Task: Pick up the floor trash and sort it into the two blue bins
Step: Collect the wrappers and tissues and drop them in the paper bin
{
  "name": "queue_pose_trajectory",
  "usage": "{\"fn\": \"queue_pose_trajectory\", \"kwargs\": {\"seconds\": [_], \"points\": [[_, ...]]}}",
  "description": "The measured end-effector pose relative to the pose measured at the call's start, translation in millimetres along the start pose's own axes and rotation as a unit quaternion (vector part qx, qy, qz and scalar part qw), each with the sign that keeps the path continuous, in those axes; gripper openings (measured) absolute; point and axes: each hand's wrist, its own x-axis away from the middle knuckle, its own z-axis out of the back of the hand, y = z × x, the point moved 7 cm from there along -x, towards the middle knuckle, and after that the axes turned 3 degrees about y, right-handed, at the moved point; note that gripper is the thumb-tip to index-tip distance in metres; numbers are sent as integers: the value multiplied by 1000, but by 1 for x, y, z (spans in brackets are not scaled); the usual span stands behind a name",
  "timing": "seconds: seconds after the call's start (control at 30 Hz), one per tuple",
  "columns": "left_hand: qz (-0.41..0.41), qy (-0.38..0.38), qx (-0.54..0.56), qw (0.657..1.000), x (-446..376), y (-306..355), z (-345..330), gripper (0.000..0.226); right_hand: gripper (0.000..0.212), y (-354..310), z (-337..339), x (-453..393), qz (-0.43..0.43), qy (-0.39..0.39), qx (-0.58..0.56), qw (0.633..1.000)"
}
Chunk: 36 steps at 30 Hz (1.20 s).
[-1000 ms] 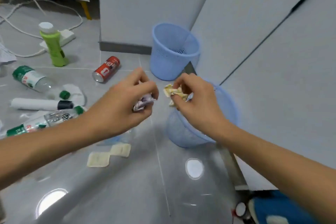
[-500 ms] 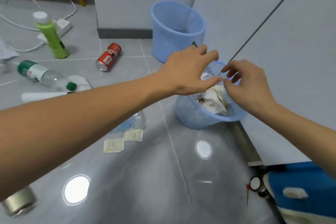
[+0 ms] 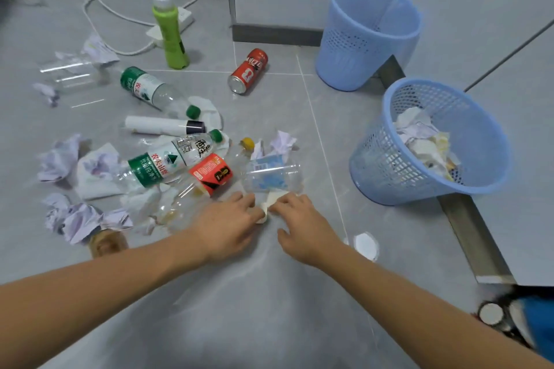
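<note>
Both hands reach to the floor, the left hand and right hand pinching a cream paper scrap between loosely curled fingertips, probably bound for the paper-filled near bin.

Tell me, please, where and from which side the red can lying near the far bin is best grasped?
Probably around the middle of the red can, from above. It lies on its side on bare floor, clear of other trash, so fingers can straddle the round body across its long axis. The ends suit a grip less.
</note>
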Motion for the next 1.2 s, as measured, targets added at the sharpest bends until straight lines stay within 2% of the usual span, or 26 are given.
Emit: {"fn": "queue_pose_trajectory", "kwargs": {"seconds": [0.13, 0.2, 0.33, 0.4, 0.5, 0.6, 0.67, 0.77, 0.9, 1.03, 1.1, 1.2], "points": [[2, 23, -34, 999, -3, -4, -18, 48, 60, 8, -12, -14, -28, 38, 26, 999], [1, 41, -35, 999, -12, -5, -19, 44, 60, 9, -16, -18, -25, 55, 42, 997], [-38, 65, -52, 996, -21, -3, -18, 20, 41, 4, -18, -24, -11, 87, 105, 991], [-57, 61, -51, 995, -17, -1, -21, 29, 33, 0, -21, -22, -6, 93, 112, 989], [-55, 49, -37, 997, -12, -4, -28, 44, 28, 4, -23, -15, -21, 85, 54, 995], [-38, 47, -22, 998, -9, -8, -31, 42, 21, 10, -11, -3, -26, 93, 2, 995], [-32, 64, 9, 997, -10, -3, -20, 30, 18, 9, 14, 8, -18, 125, -33, 991], [-54, 142, 77, 985, -23, 24, 35, 9, 17, 7, 81, 27, -8, 217, -59, 974], [-105, 247, 156, 951, -72, 78, 138, 7, 17, 26, 196, 56, -22, 358, -60, 932], [-124, 305, 177, 928, -140, 127, 203, 7, 18, 88, 283, 78, -108, 460, -61, 879], [-122, 293, 178, 932, -176, 146, 212, 8, 18, 124, 303, 80, -157, 466, -51, 869], [-101, 242, 141, 955, -216, 161, 208, 22, 13, 160, 306, 75, -217, 392, -29, 894]]}}
